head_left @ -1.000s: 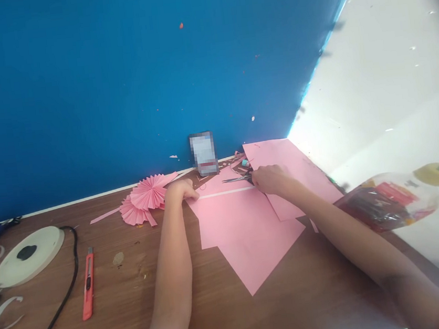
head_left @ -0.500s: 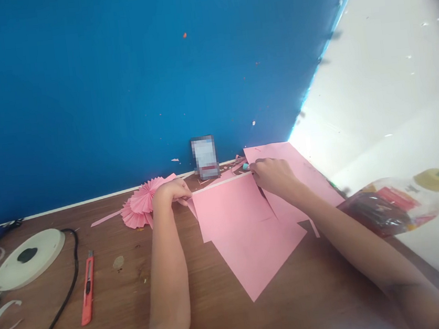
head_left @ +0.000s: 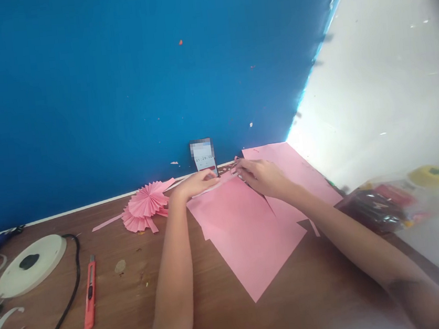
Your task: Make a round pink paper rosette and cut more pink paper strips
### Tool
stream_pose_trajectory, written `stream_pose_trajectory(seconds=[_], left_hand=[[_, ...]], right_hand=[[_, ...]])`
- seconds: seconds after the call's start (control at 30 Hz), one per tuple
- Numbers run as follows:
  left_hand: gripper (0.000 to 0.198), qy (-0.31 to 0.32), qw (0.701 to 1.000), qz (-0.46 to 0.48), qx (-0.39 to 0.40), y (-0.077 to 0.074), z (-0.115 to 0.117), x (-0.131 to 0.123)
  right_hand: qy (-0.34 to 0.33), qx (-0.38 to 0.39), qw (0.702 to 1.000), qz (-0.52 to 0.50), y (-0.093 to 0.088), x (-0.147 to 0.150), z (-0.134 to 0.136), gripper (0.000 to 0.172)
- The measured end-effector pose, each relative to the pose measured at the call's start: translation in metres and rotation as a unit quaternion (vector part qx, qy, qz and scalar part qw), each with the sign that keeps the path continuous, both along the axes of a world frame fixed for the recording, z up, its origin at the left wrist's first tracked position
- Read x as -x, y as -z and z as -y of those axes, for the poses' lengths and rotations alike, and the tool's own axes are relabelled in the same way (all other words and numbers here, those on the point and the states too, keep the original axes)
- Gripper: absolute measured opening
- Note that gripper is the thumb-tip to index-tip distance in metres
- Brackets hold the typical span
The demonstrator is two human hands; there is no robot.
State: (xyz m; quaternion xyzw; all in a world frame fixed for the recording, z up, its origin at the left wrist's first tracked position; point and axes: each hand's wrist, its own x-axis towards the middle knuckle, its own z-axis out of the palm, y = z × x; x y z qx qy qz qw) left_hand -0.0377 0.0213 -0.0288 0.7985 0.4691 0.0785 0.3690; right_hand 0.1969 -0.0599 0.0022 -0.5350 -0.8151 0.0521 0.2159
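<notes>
A pink paper sheet [head_left: 228, 206] lies in front of me, with a pale narrow strip [head_left: 210, 187] along its far edge. My left hand [head_left: 199, 182] rests on that edge, thumb and fingers stretched along the strip. Just to its right, my right hand [head_left: 262, 175] is closed with fingertips pinched at the sheet's far right corner. Whatever small thing is in those fingertips, I cannot make it out. Another pink sheet [head_left: 253, 271] points a corner toward me from beneath, and a larger pink sheet [head_left: 308, 175] extends under my right forearm.
Pleated pink paper fans [head_left: 145, 207] sit left of my left hand. A red box cutter [head_left: 89, 295] and a round white device [head_left: 33, 265] with a black cord lie farther left. A phone [head_left: 203, 158] leans on the blue wall [head_left: 154, 77]. A plastic container [head_left: 390, 200] stands right.
My left hand has slid right along the far edge from the left corner. The right hand has shifted slightly left, and the light-blue bit at its fingertips no longer shows clearly.
</notes>
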Motion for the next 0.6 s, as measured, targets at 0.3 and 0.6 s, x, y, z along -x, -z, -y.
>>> stream_pose_trajectory(seconds=[0.3,0.6], left_hand=[[0.041,0.093,0.989,0.11,-0.045,-0.011,0.011,-0.032],[0.032,0.078,0.982,0.167,-0.04,-0.013,0.014,-0.039]], right_hand=[[-0.027,0.012,0.999,-0.046,-0.002,0.0,0.002,0.028],[0.002,-0.023,1.0,-0.006,0.003,0.002,0.001,0.027]])
